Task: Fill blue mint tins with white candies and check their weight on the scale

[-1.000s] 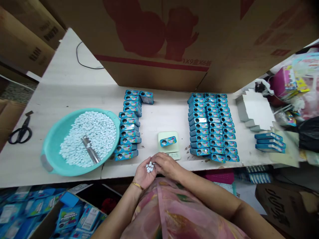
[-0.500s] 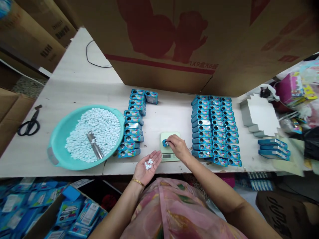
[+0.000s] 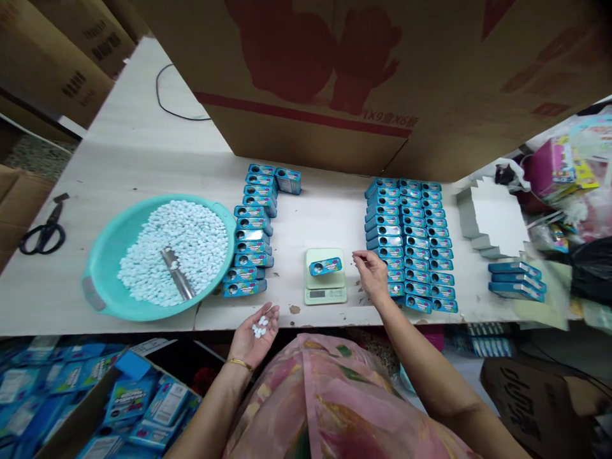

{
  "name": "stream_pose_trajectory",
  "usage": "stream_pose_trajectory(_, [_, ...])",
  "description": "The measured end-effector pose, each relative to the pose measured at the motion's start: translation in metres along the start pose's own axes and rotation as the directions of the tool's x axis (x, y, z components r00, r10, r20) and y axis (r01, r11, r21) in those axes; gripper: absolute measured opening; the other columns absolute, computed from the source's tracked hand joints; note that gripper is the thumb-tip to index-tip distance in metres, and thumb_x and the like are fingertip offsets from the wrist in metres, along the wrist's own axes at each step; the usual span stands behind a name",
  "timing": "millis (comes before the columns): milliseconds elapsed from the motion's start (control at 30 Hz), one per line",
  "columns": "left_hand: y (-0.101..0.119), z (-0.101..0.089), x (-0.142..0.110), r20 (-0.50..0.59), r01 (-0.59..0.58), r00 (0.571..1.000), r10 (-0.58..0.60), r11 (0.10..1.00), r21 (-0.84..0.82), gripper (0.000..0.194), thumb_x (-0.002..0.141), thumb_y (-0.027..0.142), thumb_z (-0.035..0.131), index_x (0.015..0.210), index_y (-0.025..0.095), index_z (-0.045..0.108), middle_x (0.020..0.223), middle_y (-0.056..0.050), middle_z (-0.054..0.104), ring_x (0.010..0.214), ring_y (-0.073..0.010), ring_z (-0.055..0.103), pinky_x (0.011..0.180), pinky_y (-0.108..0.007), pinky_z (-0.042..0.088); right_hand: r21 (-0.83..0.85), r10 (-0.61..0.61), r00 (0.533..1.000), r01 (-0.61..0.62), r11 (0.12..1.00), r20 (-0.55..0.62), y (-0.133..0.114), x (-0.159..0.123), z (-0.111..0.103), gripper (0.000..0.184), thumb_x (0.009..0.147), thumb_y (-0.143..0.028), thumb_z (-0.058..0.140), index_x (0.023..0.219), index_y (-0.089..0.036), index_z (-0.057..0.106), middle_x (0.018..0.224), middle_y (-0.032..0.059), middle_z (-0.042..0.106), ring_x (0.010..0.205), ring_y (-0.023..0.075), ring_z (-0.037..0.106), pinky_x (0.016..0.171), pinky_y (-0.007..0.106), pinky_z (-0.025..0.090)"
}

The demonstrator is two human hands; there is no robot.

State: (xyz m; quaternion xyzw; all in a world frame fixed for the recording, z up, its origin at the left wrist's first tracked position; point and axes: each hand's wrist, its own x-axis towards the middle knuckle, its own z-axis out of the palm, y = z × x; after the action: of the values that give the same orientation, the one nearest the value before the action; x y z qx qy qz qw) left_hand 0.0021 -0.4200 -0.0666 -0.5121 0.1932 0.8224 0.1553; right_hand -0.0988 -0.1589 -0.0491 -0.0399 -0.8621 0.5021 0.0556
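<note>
My left hand is held palm up at the table's near edge, cupping a few white tablets. To the right of a small pale green scale, my right hand hovers with thumb and fingertips pinched together; I cannot see what is between them. A blue tin lies on the scale's platform, apart from both hands. Left of the scale stands a column of blue tins. A larger block of the same tins lies under and beyond my right hand.
A teal bowl of white tablets with a metal scoop sits at the left, with scissors beyond it. A big cardboard box walls the back. A white card tray and three stacked tins lie right.
My right hand left the tin on the scale and moved right, fingers pinched. My left hand, still carrying the tablets, drew back and left toward the table edge.
</note>
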Motion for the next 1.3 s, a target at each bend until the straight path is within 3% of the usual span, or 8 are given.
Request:
stream_pose_trajectory(200, [-0.005,0.001,-0.001,0.02,0.018,1.0,-0.018,0.999,0.03,0.017,0.073,0.005,0.041,0.078,0.008,0.057,0.068,-0.009,0.06,0.056,-0.0112,0.057,0.044,-0.02,0.045,-0.058,-0.132,0.978,0.143,0.988,0.158,-0.004,-0.001,0.002,0.02,0.076,-0.025,0.048,0.093,-0.02,0.056,0.091,0.0045,0.055,0.08,0.0136,0.053,0.066,0.028,0.047])
stream_pose_trajectory(367, [-0.008,0.008,-0.001,0.081,0.04,0.996,-0.043,0.998,0.038,0.018,0.075,0.008,0.04,0.075,0.008,0.059,0.066,-0.009,0.06,0.055,-0.0109,0.055,0.044,-0.019,0.044,-0.17,-0.241,0.919,0.304,0.937,0.313,-0.004,-0.002,0.005,0.036,0.073,-0.024,0.052,0.108,-0.021,0.048,0.109,0.0074,0.049,0.103,0.0175,0.043,0.086,0.036,0.039])
stream_pose_trajectory(600, [-0.01,0.021,0.002,0.13,0.064,0.989,-0.068,0.997,0.035,0.018,0.075,0.012,0.043,0.071,0.009,0.06,0.066,-0.009,0.061,0.057,-0.0113,0.056,0.048,-0.021,0.046,-0.187,-0.194,0.867,0.308,0.933,0.46,0.01,0.002,0.017,0.053,0.069,-0.02,0.054,0.119,-0.022,0.037,0.122,0.0069,0.041,0.112,0.0184,0.037,0.091,0.038,0.035])
stream_pose_trajectory(733, [-0.009,0.024,0.002,0.139,0.054,0.989,-0.06,0.998,0.043,0.017,0.075,0.012,0.043,0.072,0.008,0.06,0.067,-0.009,0.061,0.058,-0.0119,0.057,0.048,-0.021,0.046,-0.193,-0.176,0.843,0.311,0.93,0.509,0.015,0.006,0.026,0.047,0.069,-0.018,0.053,0.114,-0.021,0.041,0.116,0.0062,0.046,0.106,0.0174,0.043,0.087,0.035,0.038])
stream_pose_trajectory(833, [-0.01,0.028,0.005,0.139,0.047,0.989,-0.053,0.998,0.04,0.017,0.075,0.012,0.044,0.072,0.007,0.06,0.068,-0.01,0.061,0.058,-0.0118,0.057,0.048,-0.02,0.046,-0.232,-0.172,0.832,0.335,0.913,0.527,0.002,0.006,0.028,0.036,0.071,-0.018,0.051,0.107,-0.02,0.047,0.102,0.0054,0.053,0.093,0.0174,0.049,0.078,0.033,0.042])
stream_pose_trajectory(933, [-0.01,0.038,0.011,0.145,0.052,0.988,-0.056,0.998,0.031,0.016,0.074,0.012,0.044,0.072,0.007,0.059,0.067,-0.01,0.061,0.057,-0.0117,0.057,0.046,-0.02,0.046,-0.268,-0.272,0.789,0.476,0.838,0.55,-0.033,-0.001,0.025,0.035,0.074,-0.022,0.051,0.108,-0.019,0.048,0.097,0.0065,0.055,0.089,0.0197,0.048,0.076,0.035,0.04])
stream_pose_trajectory(1067, [-0.008,0.056,0.019,0.179,0.042,0.983,-0.041,0.999,0.0,0.015,0.075,0.015,0.044,0.069,0.009,0.057,0.057,-0.007,0.059,0.053,-0.0121,0.057,0.046,-0.021,0.046,-0.319,-0.372,0.687,0.659,0.682,0.624,-0.076,-0.014,0.018,0.042,0.076,-0.023,0.048,0.117,-0.019,0.041,0.102,0.0092,0.052,0.09,0.0225,0.044,0.075,0.036,0.036])
stream_pose_trajectory(1300, [-0.006,0.071,0.025,0.248,0.042,0.968,-0.035,0.999,-0.022,0.018,0.075,0.015,0.044,0.074,0.005,0.059,0.06,-0.008,0.06,0.054,-0.0113,0.056,0.046,-0.019,0.047,-0.427,-0.351,0.663,0.718,0.55,0.662,-0.072,-0.016,0.022,0.036,0.077,-0.021,0.045,0.113,-0.016,0.045,0.096,0.0105,0.055,0.083,0.0227,0.045,0.069,0.036,0.034])
